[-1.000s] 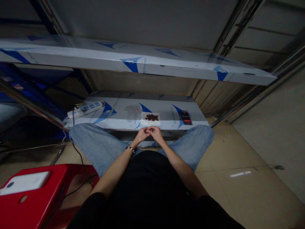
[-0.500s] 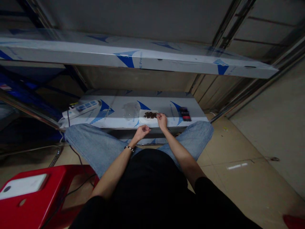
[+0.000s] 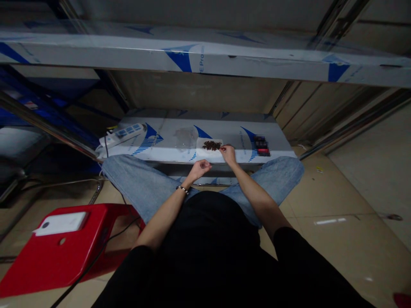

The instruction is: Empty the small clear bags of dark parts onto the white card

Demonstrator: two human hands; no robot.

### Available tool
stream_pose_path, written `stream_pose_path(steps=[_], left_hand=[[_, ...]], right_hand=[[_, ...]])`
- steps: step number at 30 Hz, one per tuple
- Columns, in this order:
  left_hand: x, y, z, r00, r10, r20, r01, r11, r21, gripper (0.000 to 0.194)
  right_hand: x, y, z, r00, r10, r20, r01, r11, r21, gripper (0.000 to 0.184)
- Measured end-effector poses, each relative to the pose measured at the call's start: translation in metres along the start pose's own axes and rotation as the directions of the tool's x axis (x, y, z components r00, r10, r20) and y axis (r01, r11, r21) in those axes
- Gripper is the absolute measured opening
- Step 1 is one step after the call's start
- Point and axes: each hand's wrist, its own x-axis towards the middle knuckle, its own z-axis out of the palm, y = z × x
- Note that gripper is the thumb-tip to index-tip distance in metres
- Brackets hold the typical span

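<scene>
Black shirt (image 3: pixel 205 244), foreground, over light blue jeans (image 3: pixel 138 188) with the knees spread. Red plastic stool (image 3: pixel 80 252), lower left, with a white panel (image 3: pixel 61 223) on its top and a black cable (image 3: pixel 96 256) running past it. Beaded bracelet (image 3: pixel 183 189) on the left wrist. Left hand (image 3: pixel 199 169), raised just short of the shelf edge, fingers (image 3: pixel 205 164) loosely curled toward the thumb; nothing shows in them, though in this dim view something small could be hidden there. Right hand (image 3: pixel 227 153), resting at the right edge of the white paper (image 3: pixel 204 155), fingertips (image 3: pixel 224 148) drawn close together just beside the pile; whether they pinch a piece cannot be told. Dark brown bits (image 3: pixel 211 145), a small loose heap at the middle of the paper, too small to identify. Judged by look: light, hard and apt to roll or scatter, best taken singly between fingertip and thumb, or moved all at once by lifting the paper. Steel shelf (image 3: pixel 167 128), under blue-printed film, bearing a clear plastic patch (image 3: pixel 185 138), a power strip (image 3: pixel 123 134) at left and a pixelated object (image 3: pixel 261 146) at right. Upper shelf (image 3: pixel 192 55), in matching film, overhead. Tiled floor (image 3: pixel 330 196), right.
</scene>
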Motion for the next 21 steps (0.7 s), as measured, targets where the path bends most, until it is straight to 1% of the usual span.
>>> stream_pose_path(steps=[3,6,8,11,13,17,19,21], left_hand=[[-0.001,0.0,-0.001,1.0,-0.004,0.001,0.004,1.0,-0.001,0.028],[-0.001,-0.001,-0.002,1.0,-0.012,0.021,0.011,1.0,0.006,0.029],[-0.001,-0.002,-0.002,1.0,-0.02,0.022,0.02,1.0,0.014,0.028],[0.0,-0.005,-0.003,1.0,-0.015,-0.005,0.015,0.999,0.028,0.026],[0.002,-0.007,-0.004,1.0,-0.005,-0.015,0.006,0.999,0.043,0.024],[0.006,-0.009,-0.005,0.999,0.017,-0.044,-0.012,0.996,0.093,0.019],[0.007,-0.009,-0.006,0.998,0.024,-0.055,-0.017,0.992,0.124,0.016],[0.006,-0.007,-0.006,0.999,0.033,-0.036,-0.026,0.986,0.162,0.011]], right_hand=[[-0.002,-0.002,-0.001,1.0,-0.019,0.001,0.019,1.0,0.021,0.016],[-0.002,-0.006,-0.005,0.999,0.015,-0.032,-0.013,0.997,0.08,0.015],[-0.002,-0.011,-0.009,0.995,0.05,-0.083,-0.039,0.99,0.135,0.016],[-0.006,-0.026,-0.015,0.982,0.093,-0.167,-0.055,0.974,0.219,0.017],[-0.015,-0.042,-0.016,0.98,0.085,-0.181,-0.033,0.961,0.276,0.015],[-0.054,-0.075,-0.009,0.992,-0.022,-0.122,0.065,0.931,0.36,0.009],[-0.074,-0.083,-0.004,0.994,-0.074,-0.077,0.098,0.924,0.37,0.006],[-0.087,-0.086,-0.002,0.996,-0.091,-0.01,0.089,0.933,0.348,0.003]])
